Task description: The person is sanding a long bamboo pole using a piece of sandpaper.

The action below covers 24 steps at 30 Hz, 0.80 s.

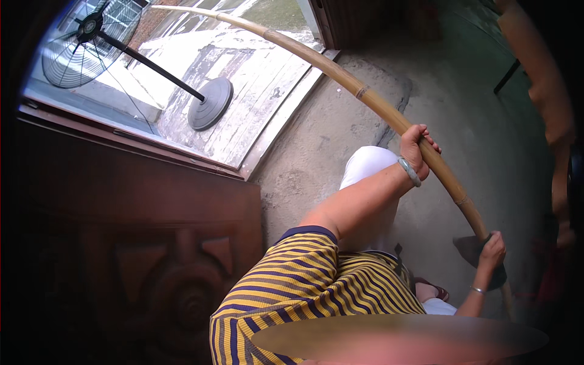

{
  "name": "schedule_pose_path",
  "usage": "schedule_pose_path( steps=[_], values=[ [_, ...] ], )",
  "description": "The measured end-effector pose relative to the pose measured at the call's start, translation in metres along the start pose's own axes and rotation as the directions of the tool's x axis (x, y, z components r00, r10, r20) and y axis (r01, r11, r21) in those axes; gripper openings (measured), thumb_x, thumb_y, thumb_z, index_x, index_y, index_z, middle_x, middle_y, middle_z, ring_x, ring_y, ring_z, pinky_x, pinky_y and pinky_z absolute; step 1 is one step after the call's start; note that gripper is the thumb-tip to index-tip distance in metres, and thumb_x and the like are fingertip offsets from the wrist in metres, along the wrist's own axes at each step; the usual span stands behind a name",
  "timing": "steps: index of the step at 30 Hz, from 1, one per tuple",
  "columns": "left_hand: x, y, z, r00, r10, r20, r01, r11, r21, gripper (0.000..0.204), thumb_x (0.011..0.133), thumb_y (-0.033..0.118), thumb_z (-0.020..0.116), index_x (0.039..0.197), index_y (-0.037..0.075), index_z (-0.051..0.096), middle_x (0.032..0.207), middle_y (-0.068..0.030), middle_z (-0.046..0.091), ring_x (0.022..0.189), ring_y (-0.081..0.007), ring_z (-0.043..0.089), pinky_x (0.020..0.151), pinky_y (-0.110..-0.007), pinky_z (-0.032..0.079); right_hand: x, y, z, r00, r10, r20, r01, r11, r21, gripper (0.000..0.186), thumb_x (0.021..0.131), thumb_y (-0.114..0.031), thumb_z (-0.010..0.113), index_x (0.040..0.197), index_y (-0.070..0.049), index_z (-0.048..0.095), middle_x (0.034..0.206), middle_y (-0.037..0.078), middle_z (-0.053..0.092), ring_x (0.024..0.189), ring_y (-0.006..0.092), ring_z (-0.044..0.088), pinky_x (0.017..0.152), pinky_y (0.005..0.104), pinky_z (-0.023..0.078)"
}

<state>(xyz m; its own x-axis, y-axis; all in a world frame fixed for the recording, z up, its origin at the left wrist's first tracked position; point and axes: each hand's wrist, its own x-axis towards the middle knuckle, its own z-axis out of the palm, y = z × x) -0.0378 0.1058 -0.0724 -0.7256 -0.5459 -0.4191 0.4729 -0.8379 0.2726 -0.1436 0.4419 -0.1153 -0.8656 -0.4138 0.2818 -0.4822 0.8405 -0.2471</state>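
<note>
A long bamboo pole (347, 79) runs from the bright doorway at the top left down to the lower right, bending slightly. My left hand (420, 149), with a pale green bangle at the wrist, is closed around its middle. Lower down, my right hand (494, 248), wearing a thin silver bracelet, is closed around the pole near its lower end. Against the pole at that hand is a dark flat piece (469, 249), whose kind I cannot make out. The pole's thin far tip reaches out through the doorway.
A black pedestal fan (210, 103) stands on pale worn paving beyond the doorway. A carved brown wooden door (182, 213) fills the lower left. The light door sill (286, 115) borders a rough concrete floor (316, 158). A dark thin rod (507, 77) shows at upper right.
</note>
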Motion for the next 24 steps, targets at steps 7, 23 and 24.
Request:
schedule_pose_path(
  steps=[7,23,24],
  values=[
    [0.007,0.022,-0.007,1.0,-0.017,-0.022,0.017,1.0,-0.008,0.019,0.067,0.022,0.06,0.064,0.01,0.046,0.058,-0.0039,0.045,0.057,-0.0218,0.047,0.067,-0.038,0.043,0.043,-0.174,0.006,0.986,-0.151,-0.073,0.159,0.981,0.11,0.027,0.085,-0.022,0.045,0.068,-0.006,0.057,0.065,0.017,0.06,0.062,0.0372,0.059,0.058,0.0431,0.049],
    [0.004,0.024,-0.017,0.999,-0.043,0.022,0.041,0.996,0.083,0.021,0.064,0.024,0.061,0.065,0.009,0.046,0.06,-0.0036,0.047,0.062,-0.0212,0.049,0.077,-0.038,0.04,0.027,-0.147,0.002,0.989,-0.147,-0.007,0.146,0.97,0.193,0.028,0.085,-0.023,0.045,0.067,-0.006,0.059,0.062,0.016,0.06,0.057,0.0345,0.06,0.055,0.0413,0.05],
    [0.004,0.026,-0.014,0.998,-0.052,0.029,0.049,0.996,0.076,0.021,0.064,0.024,0.061,0.066,0.008,0.046,0.06,-0.004,0.047,0.062,-0.0216,0.049,0.077,-0.038,0.04,0.024,-0.121,-0.01,0.996,-0.081,0.037,0.075,0.987,0.141,0.031,0.085,-0.025,0.045,0.065,-0.007,0.06,0.063,0.016,0.061,0.058,0.034,0.061,0.056,0.042,0.05]
  ],
)
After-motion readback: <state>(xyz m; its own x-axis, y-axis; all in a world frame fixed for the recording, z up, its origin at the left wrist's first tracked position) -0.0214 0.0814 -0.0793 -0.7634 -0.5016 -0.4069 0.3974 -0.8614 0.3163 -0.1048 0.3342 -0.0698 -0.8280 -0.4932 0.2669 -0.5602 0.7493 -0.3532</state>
